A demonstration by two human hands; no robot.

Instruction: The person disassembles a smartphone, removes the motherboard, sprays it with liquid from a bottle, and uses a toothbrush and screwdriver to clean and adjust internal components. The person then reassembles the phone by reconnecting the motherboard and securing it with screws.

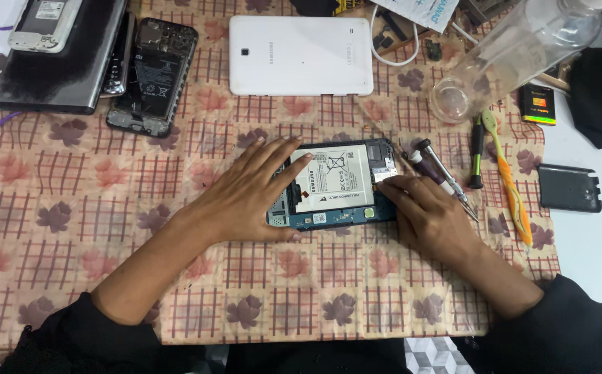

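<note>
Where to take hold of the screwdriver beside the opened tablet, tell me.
Take the screwdriver by its dark handle end, coming from above and the far side. It lies flat on the cloth, tip slanting toward the right hand, whose fingers crowd the tip end; the handle end lies free.

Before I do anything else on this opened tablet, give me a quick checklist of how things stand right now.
1. Opened tablet flat on the patterned cloth: ok.
2. Left hand steadying it: ok, palm flat on the tablet's left end.
3. Right hand placed: ok, fingertips on the lower right corner, beside the white battery.
4. Screwdriver within reach: ok, lying just past the right hand.
5. White back cover out of the way: ok, lying apart, farther up the cloth.
6. Loose screws accounted for: cannot tell, too small to see.
</note>
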